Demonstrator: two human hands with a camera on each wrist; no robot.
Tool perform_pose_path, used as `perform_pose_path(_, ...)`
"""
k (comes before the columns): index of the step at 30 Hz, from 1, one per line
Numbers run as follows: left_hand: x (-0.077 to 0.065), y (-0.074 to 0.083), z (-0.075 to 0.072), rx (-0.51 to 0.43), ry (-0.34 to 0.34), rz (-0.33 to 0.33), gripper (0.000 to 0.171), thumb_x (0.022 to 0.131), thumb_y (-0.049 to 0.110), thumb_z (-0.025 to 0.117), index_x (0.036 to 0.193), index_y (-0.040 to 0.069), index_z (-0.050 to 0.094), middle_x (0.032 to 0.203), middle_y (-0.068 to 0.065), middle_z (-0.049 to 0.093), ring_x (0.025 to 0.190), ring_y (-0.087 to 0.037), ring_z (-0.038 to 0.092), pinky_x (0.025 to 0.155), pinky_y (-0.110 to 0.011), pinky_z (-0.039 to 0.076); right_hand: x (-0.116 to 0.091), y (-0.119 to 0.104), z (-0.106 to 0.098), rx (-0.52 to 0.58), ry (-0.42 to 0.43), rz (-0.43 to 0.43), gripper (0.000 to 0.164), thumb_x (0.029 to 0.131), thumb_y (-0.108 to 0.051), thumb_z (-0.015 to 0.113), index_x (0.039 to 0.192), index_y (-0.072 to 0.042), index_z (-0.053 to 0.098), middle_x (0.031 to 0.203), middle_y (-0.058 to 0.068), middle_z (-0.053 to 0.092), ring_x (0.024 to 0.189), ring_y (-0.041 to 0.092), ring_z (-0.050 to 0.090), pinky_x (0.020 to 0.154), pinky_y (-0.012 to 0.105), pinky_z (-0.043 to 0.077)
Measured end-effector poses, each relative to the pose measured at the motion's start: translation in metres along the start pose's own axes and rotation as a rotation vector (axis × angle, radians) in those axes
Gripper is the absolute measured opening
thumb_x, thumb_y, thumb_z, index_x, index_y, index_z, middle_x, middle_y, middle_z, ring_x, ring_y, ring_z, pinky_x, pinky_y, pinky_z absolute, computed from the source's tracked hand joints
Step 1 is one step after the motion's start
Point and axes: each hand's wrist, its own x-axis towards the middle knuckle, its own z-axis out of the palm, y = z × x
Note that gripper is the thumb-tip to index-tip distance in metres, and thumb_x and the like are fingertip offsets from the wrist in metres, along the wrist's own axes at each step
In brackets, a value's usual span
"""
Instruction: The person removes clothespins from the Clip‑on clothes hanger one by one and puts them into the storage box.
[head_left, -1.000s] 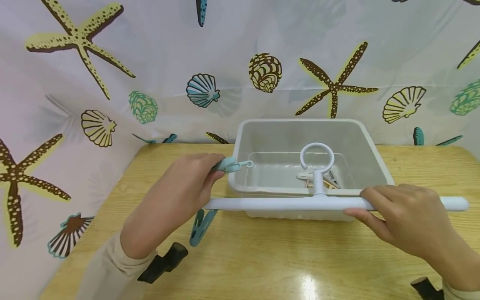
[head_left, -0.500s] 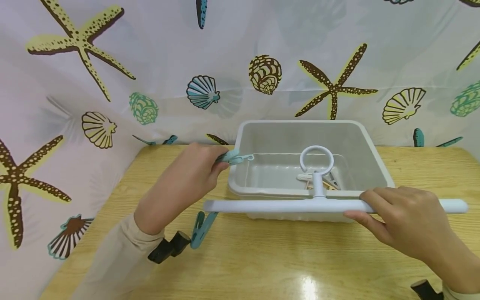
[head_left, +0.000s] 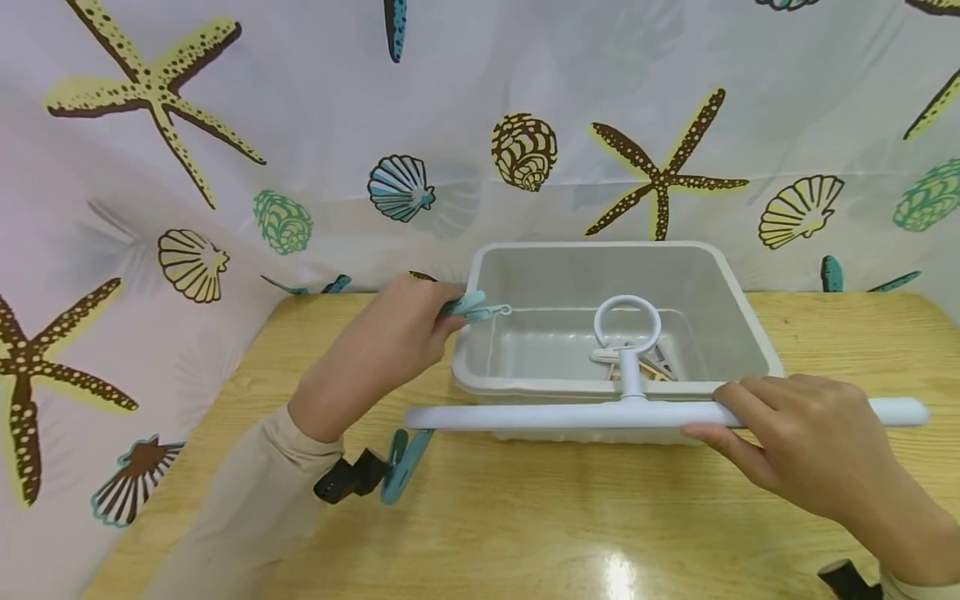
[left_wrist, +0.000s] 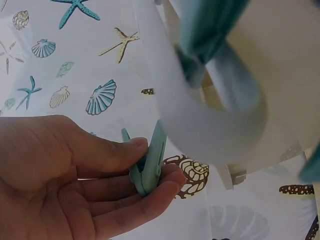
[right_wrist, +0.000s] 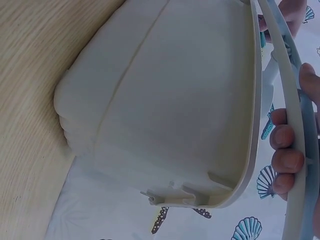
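My left hand (head_left: 386, 350) pinches a light teal clothespin (head_left: 468, 308) over the left rim of the grey tub. In the left wrist view, thumb and fingers squeeze the clothespin (left_wrist: 154, 162), its two arms spread in a V. A pale lavender plastic hanger (head_left: 540, 416) lies level in front of the tub, its round hook (head_left: 657, 321) pointing up and away. My right hand (head_left: 806, 433) grips the hanger's right part, fingers wrapped around the bar. From the hanger's left end hangs a second teal clothespin (head_left: 405, 471), partly covered by the wrist camera.
The grey tub (head_left: 600, 250) stands at the back of the wooden table (head_left: 570, 508). Several clothespins (head_left: 652, 362) lie at its bottom, some light and some wood-toned, partly behind the hanger's hook. A curtain (head_left: 450, 92) printed with shells and starfish borders the table behind and on the left.
My left hand has moved up and away from the hanger's left end, carrying the clothespin slightly to the right over the tub's edge. The right hand and hanger stay nearly still.
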Motion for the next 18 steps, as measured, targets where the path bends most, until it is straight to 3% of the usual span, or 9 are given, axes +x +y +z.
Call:
perform_pose_path(5, 0.003, -0.005, 0.000, -0.039, -0.028, -0.099, 0.010, 0.092, 0.000, 0.062, 0.082, -0.001, 0.063, 0.064, -0.004, 0.048, 0.059, -0.017, 0.043, 0.057, -0.028, 0.036, -0.002, -0.001, 0.002, 0.006, -0.005, 0.005, 0.059, 0.098, -0.060, 0.036, 0.068, -0.012, 0.051, 0.052, -0.010, 0.037, 0.041, 0.006, 0.022, 0.037, 0.023, 0.019)
perform_pose_path(12, 0.007, -0.003, 0.007, -0.080, 0.004, -0.301, 0.014, 0.094, 0.003, 0.060, 0.082, -0.003, 0.064, 0.069, -0.007, 0.054, 0.061, -0.020, 0.048, 0.056, -0.029, 0.039, -0.003, -0.001, 0.003, -0.001, -0.022, 0.000, 0.060, 0.098, -0.060, 0.035, 0.068, -0.011, 0.050, 0.052, -0.008, 0.039, 0.040, 0.009, 0.025, 0.037, 0.025, 0.020)
perform_pose_path(18, 0.013, 0.008, 0.004, -0.056, -0.007, -0.358, 0.021, 0.095, 0.006, 0.058, 0.075, 0.000, 0.060, 0.065, -0.006, 0.049, 0.058, -0.019, 0.045, 0.054, -0.028, 0.037, -0.001, -0.003, 0.006, 0.010, -0.011, -0.003, 0.059, 0.099, -0.060, 0.034, 0.068, -0.011, 0.048, 0.052, -0.010, 0.035, 0.041, 0.007, 0.021, 0.037, 0.024, 0.017)
